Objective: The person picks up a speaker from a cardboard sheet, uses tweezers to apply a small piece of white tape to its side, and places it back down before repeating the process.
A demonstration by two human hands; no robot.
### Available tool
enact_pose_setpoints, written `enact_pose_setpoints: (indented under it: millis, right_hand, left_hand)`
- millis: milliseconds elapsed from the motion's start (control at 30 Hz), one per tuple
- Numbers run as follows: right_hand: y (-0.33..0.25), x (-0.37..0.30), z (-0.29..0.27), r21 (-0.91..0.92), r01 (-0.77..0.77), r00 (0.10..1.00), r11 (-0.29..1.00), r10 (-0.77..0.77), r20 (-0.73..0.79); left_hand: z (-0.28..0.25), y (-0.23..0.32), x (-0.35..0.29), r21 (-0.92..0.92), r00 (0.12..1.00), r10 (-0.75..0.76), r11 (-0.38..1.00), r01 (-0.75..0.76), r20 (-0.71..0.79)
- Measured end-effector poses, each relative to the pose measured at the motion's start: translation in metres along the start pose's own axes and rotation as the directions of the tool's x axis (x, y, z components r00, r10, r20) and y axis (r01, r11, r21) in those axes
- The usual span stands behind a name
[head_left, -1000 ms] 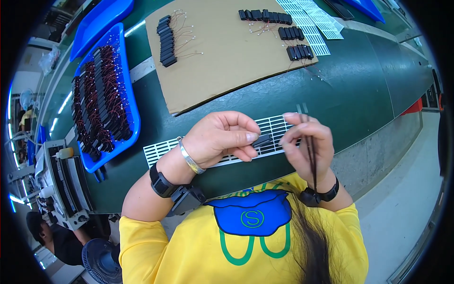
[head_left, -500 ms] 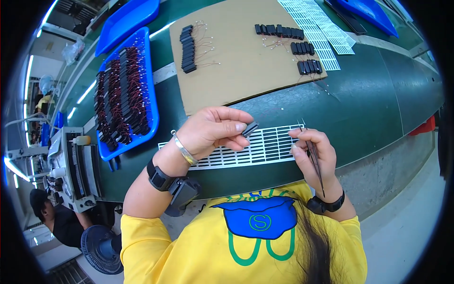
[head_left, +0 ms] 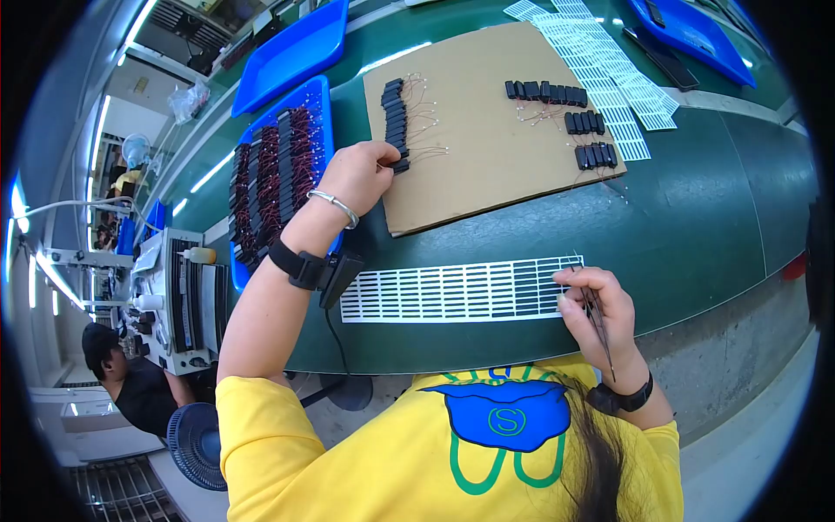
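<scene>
At the near end of a row of small black rectangular parts with thin red wires (head_left: 396,117), my left hand (head_left: 355,181) is closed, its fingertips pinching a black wired part (head_left: 401,165). The fingers partly hide that part. This row lies along the left side of a brown cardboard sheet (head_left: 487,130). My right hand (head_left: 600,304) grips dark tweezers (head_left: 598,329), tips pointing away from me, over the right end of a white slotted strip (head_left: 435,294) on the green table.
Left of the cardboard, a blue tray (head_left: 323,113) holds many black wired parts, with another blue tray (head_left: 287,56) beyond it. Three groups of black parts (head_left: 596,157) lie at the cardboard's right. More white slotted sheets (head_left: 600,70) are behind. A person (head_left: 139,383) sits at far left.
My left hand has moved from above the white strip, away and left to the row on the cardboard, carrying a black part. My right hand keeps the tweezers near the strip's right end.
</scene>
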State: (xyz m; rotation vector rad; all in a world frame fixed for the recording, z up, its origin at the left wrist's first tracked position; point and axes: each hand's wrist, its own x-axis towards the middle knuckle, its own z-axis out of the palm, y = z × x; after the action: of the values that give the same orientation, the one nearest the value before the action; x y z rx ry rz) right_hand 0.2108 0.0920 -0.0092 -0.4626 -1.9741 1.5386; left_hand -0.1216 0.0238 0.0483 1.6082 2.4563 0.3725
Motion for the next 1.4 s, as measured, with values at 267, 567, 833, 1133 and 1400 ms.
enact_pose_setpoints:
  millis: [267, 567, 833, 1133, 1400]
  right_hand:
    - [-0.002, 0.002, -0.001, -0.002, -0.011, 1.000, 1.000, 0.011, 0.003]
    - [-0.004, 0.007, 0.000, -0.036, -0.049, 0.999, 0.998, 0.049, 0.001]
    - [-0.005, 0.005, -0.002, -0.017, -0.051, 0.998, 0.999, 0.051, -0.028]
    - [-0.004, 0.006, -0.002, -0.041, -0.019, 1.000, 0.999, 0.018, -0.014]
    - [-0.005, 0.008, 0.000, -0.043, 0.017, 0.999, 0.999, -0.018, -0.031]
  left_hand:
    - [-0.007, 0.017, 0.001, -0.028, 0.994, 0.006, 1.000, -0.009, -0.108]
    - [0.024, 0.079, 0.111, 0.060, 0.917, 0.392, 0.920, -0.388, -0.080]
    - [0.070, 0.123, 0.181, -0.363, 0.837, 0.533, 0.809, -0.463, 0.122]
    - [0.086, 0.126, 0.134, -0.177, 0.901, 0.430, 0.893, -0.413, 0.065]
    - [0.078, 0.134, 0.069, -0.202, 0.978, 0.199, 0.962, -0.184, 0.055]
